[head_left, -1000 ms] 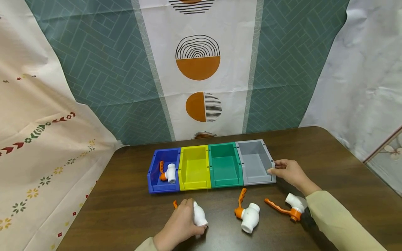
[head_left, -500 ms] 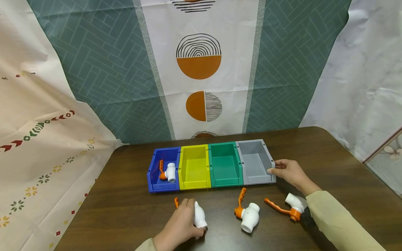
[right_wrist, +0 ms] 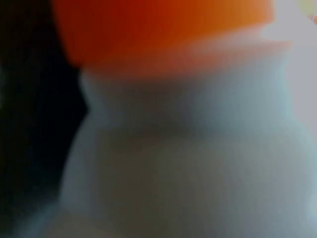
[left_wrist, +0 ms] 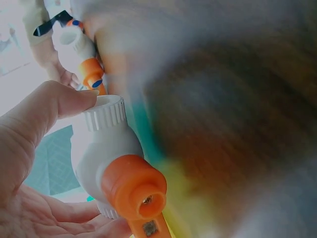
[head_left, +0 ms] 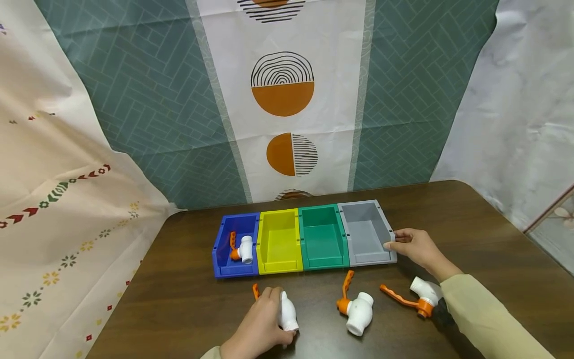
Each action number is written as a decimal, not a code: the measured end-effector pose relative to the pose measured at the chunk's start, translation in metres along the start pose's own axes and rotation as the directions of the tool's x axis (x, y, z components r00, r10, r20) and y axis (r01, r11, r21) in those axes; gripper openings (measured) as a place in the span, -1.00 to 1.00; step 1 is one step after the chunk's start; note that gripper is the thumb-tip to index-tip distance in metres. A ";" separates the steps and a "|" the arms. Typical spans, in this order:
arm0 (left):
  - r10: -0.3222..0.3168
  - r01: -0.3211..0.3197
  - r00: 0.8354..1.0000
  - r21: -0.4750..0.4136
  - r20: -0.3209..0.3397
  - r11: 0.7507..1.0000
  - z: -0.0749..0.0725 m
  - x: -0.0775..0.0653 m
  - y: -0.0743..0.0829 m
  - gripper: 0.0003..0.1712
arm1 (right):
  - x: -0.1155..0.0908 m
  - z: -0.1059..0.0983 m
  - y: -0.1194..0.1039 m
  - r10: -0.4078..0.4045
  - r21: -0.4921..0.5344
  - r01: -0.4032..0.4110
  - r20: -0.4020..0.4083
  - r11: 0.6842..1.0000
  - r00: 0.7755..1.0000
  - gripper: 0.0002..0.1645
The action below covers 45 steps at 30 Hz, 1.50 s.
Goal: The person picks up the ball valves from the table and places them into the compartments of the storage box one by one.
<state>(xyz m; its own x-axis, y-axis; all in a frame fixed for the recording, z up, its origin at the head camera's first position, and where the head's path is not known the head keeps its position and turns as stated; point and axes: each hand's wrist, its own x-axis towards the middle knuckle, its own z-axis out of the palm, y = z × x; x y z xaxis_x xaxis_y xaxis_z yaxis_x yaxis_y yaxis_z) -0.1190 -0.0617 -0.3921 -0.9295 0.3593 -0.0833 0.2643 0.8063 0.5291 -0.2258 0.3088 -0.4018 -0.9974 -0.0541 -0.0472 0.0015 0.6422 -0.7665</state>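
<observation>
My left hand [head_left: 262, 321] grips a white ball valve [head_left: 287, 314] near the table's front, thumb on one end and fingers at the other. In the left wrist view, the ball valve [left_wrist: 106, 148] shows its ribbed collars and orange stem cap [left_wrist: 136, 186]; the lever runs out of frame. At the right end of the bin row, my right hand [head_left: 419, 252] holds the side wall of the grey bin [head_left: 365, 234] between thumb and fingers. A close, blurred ball valve [right_wrist: 188, 173] fills the right wrist view, which does not show that hand's fingers.
Left of the grey bin stand a green bin [head_left: 321, 239], a yellow bin [head_left: 281, 239] and a blue bin [head_left: 235, 270]. Another ball valve [head_left: 245, 249] lies inside the blue one. On the table are a middle valve [head_left: 360, 314] and one [head_left: 426, 294] beside the right sleeve.
</observation>
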 end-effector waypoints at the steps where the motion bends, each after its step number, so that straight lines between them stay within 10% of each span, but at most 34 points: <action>1: -0.002 0.002 1.000 -0.005 0.004 1.000 0.000 0.000 0.001 -0.07 | 0.000 0.000 0.000 -0.002 -0.002 0.002 0.001 1.000 1.000 -0.20; 45: 0.073 -0.068 0.995 0.081 -0.062 0.994 -0.009 0.000 0.010 -0.04 | 0.000 -0.002 -0.004 0.007 -0.017 -0.006 0.033 1.000 0.999 -0.16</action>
<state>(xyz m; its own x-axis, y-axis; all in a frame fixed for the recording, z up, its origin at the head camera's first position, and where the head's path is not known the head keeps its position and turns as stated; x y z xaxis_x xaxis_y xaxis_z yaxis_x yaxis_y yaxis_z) -0.1191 -0.0581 -0.3795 -0.9220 0.3871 0.0081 0.3465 0.8157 0.4633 -0.2263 0.3076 -0.3969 -0.9945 -0.0746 -0.0736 0.0067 0.6554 -0.7553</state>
